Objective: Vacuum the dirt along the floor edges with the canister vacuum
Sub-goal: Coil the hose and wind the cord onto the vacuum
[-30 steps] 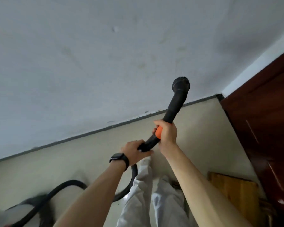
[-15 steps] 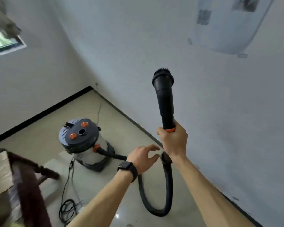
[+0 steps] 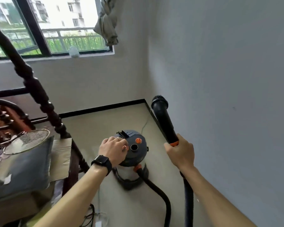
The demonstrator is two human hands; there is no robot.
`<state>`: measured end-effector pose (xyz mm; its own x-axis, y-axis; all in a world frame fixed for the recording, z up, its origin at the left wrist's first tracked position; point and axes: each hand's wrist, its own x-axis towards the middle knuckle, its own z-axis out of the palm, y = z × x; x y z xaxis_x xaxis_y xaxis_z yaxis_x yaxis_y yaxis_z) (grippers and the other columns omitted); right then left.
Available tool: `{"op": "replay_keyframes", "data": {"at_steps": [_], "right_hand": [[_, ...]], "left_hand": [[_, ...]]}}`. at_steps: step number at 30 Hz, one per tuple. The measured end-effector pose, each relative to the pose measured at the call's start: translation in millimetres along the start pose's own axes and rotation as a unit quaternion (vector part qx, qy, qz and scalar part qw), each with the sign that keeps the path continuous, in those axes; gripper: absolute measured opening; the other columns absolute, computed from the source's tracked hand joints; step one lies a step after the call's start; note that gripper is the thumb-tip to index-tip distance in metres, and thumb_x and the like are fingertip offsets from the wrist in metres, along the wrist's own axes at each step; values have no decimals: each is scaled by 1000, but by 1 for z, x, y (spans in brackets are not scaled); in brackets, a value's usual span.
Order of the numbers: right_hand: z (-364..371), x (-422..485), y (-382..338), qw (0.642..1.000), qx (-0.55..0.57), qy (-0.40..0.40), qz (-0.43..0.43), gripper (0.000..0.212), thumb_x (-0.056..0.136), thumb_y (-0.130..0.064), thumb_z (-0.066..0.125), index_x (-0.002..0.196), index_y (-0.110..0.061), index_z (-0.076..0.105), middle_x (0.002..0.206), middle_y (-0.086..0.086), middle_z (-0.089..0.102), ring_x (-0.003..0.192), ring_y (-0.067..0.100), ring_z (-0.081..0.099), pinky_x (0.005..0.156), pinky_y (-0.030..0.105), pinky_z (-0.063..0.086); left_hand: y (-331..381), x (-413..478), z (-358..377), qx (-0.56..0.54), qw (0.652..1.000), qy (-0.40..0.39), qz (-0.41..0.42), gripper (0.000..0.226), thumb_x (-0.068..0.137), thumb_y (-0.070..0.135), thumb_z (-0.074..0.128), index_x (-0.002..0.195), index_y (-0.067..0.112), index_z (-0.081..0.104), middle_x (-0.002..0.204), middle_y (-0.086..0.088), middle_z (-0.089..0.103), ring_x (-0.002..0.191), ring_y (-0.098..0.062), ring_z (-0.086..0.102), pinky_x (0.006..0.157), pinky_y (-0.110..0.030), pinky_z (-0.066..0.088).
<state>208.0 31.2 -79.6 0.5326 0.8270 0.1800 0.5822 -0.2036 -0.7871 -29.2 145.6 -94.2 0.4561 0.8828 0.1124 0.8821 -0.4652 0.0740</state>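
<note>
The canister vacuum (image 3: 135, 158), grey-lidded with orange knobs, stands on the beige floor (image 3: 115, 123) near the room corner. My left hand (image 3: 113, 149), a black watch on its wrist, rests on the lid with its fingertips at an orange knob. My right hand (image 3: 180, 153) grips the black wand (image 3: 165, 123) just below its orange collar. The round brush nozzle (image 3: 159, 101) points up, off the floor. The black hose (image 3: 161, 194) loops from the canister's base down out of view and back up to the wand.
A black skirting strip (image 3: 105, 108) runs along the floor edge to the corner. A dark wooden bedpost (image 3: 36, 90), a grey pillow (image 3: 25, 169), a racket (image 3: 29, 140) and cardboard (image 3: 61, 154) crowd the left. Cables (image 3: 90, 217) lie on the floor. The right wall (image 3: 228, 95) is close.
The view swung left from the wall to the corner and window. My left hand left the hose and now rests on the canister lid. My right hand still holds the wand.
</note>
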Motion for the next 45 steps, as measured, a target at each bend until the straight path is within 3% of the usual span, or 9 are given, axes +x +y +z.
{"op": "replay_keyframes", "data": {"at_steps": [8,14,18,20,24,30,35,41,45], "right_hand": [[60,101,5,999,-22,-33,16,13,82,-24,70,79,-24,58,62,-4,60,58,16,61,52,25,45],[117,199,39,996,-3,-85,40,13,70,-41,59,72,-30,54,56,-10,58,52,5,59,39,10,33],[149,276,77,988,-10,-143,60,16,67,-46,57,74,-31,55,63,-25,61,63,-12,58,38,5,35],[161,308,94,984,-26,-163,70,25,64,-54,53,77,-33,57,60,-15,62,65,-14,58,36,4,34],[188,353,125,971,-76,-214,71,29,66,-59,54,82,-34,56,60,-11,57,52,4,58,34,9,33],[256,375,184,942,-124,-291,115,18,83,-41,71,87,-27,61,71,-8,62,65,11,60,49,22,39],[314,374,231,904,-176,-352,165,17,89,-39,68,95,-24,61,82,-2,64,80,23,63,70,36,58],[386,368,271,884,-179,-377,209,36,89,-60,64,84,-24,58,82,1,67,84,27,64,77,42,56],[414,369,288,875,-188,-388,220,45,87,-64,67,90,-20,59,89,7,68,88,32,61,80,42,54]], "left_hand": [[-46,73,41,-9,999,-16,-46,29,93,40,47,117,38,63,127,14,62,122,-14,51,101,-30,33],[-51,164,100,1,997,-38,-59,25,90,36,47,107,33,66,116,10,67,111,-18,57,95,-31,36],[-38,233,145,-22,991,-90,-97,26,89,35,47,108,32,65,114,7,68,110,-21,57,94,-34,38],[-26,259,167,-35,984,-140,-101,28,90,36,47,111,31,64,115,4,67,111,-24,57,93,-37,39],[-12,298,205,-70,969,-190,-139,29,89,37,44,110,29,62,114,1,66,107,-27,57,88,-40,40],[-4,313,280,-113,934,-261,-217,28,88,39,43,106,29,63,108,1,67,99,-27,61,85,-39,46],[-4,321,336,-98,925,-290,-225,28,91,39,44,111,25,58,110,-3,63,102,-29,56,79,-40,37],[-5,351,393,-77,914,-293,-272,39,97,48,37,117,19,54,117,-6,62,107,-32,56,81,-41,40],[-5,367,415,-92,901,-298,-300,36,101,44,34,109,16,55,112,-8,66,101,-35,62,71,-39,36]]}}
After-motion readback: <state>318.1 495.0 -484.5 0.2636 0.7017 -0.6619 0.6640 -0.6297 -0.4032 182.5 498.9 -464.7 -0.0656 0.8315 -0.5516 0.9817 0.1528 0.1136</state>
